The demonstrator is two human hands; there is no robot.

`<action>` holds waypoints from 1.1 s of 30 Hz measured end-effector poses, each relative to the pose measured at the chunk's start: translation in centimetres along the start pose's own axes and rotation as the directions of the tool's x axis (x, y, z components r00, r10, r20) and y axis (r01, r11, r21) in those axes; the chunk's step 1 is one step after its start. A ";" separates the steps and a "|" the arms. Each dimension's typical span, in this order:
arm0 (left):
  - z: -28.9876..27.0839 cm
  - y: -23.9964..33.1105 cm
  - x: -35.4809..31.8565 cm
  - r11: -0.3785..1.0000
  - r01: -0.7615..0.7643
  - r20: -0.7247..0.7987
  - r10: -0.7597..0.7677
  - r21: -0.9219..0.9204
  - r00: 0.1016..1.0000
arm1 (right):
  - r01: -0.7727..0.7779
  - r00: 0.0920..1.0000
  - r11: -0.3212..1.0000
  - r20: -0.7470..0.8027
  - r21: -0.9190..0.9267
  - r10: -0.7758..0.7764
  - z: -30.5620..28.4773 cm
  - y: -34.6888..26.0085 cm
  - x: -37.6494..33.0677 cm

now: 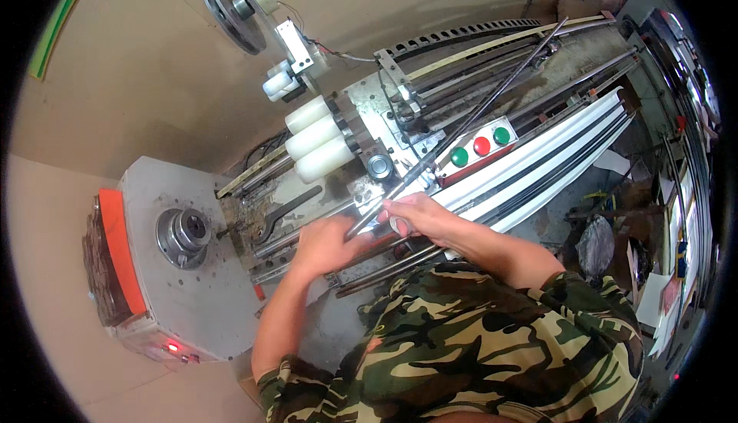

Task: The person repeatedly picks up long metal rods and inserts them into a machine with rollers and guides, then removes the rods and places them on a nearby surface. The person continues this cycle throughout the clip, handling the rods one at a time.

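A long, slim metal rod (pixel 459 132) slants across the machine, its thicker lower end close to my body. Around that lower end my left hand (pixel 327 243) is closed, its fingertips mostly hidden behind the rod. My right hand (pixel 419 215) is closed a little higher up, thumb against the rod. Something small and pale (pixel 399 225) shows between the right fingers; I cannot make out what it is. Just beyond my hands are a round metal knob (pixel 380 167) and three white rollers (pixel 323 159) on the machine's carriage.
A control box with green and red buttons (pixel 482 145) sits right of the rod. At left stands a grey machine housing (pixel 223 300) with a round chuck (pixel 184 237). A dark wrench (pixel 286 212) lies on the bed. White curved trim (pixel 538 163) runs along the right.
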State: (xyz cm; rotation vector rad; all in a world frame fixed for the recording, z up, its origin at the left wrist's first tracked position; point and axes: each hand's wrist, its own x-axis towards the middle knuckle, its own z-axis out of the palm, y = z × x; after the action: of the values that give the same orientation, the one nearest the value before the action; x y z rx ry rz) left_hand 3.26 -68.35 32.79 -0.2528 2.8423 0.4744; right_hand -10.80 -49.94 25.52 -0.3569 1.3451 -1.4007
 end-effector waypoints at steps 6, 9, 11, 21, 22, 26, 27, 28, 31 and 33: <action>-0.5 -1.3 -0.4 0.794 0.284 0.358 -0.090 -0.538 0.929 | 0.002 1.000 0.999 -0.010 -0.042 -0.003 -0.2 0.4 0.0; 0.2 -0.2 -1.2 0.997 -0.011 -0.017 0.010 -0.070 1.000 | 0.008 0.999 0.998 -0.035 -0.062 -0.010 -0.9 1.0 0.3; 0.7 0.4 -1.0 0.996 0.011 -0.079 -0.004 0.086 0.997 | -0.009 0.999 0.999 -0.036 -0.048 0.007 -1.1 0.8 0.3; 4.9 -1.0 -0.2 0.943 0.042 -0.199 0.027 0.332 0.980 | 0.713 0.684 0.663 0.434 -0.227 -0.587 3.6 -1.5 -3.0; 5.0 -1.6 0.1 0.940 0.105 -0.113 -0.071 0.325 0.991 | 0.861 0.481 0.465 0.626 -0.205 -0.614 5.0 -2.8 -3.8; 3.8 -1.7 0.9 0.978 0.113 -0.204 -0.076 0.176 0.976 | 0.454 0.860 0.069 0.416 -0.888 -0.296 0.5 6.5 4.6; 3.9 -1.9 0.6 0.983 0.118 -0.201 -0.089 0.138 0.975 | 0.434 0.862 -0.042 0.428 -0.900 -0.272 -0.3 8.3 6.7; 3.9 -2.0 0.5 0.983 0.137 -0.186 -0.113 0.121 0.976 | 0.403 0.868 -0.155 0.431 -0.902 -0.248 -1.0 9.4 8.2; 3.0 -1.6 1.4 0.983 0.130 -0.199 -0.102 0.133 0.975 | 0.290 0.908 -0.120 0.313 -0.949 -0.279 -0.6 9.8 9.9; 2.9 -1.6 0.3 0.986 0.164 -0.169 -0.161 0.006 0.972 | 0.378 0.883 0.048 0.344 -0.925 -0.318 0.3 8.1 8.9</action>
State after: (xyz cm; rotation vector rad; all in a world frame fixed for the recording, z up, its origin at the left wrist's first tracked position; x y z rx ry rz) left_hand 3.95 -68.88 29.57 -0.5413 2.9547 0.4082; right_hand -9.74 -55.37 14.84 -1.7480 2.1150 -0.5386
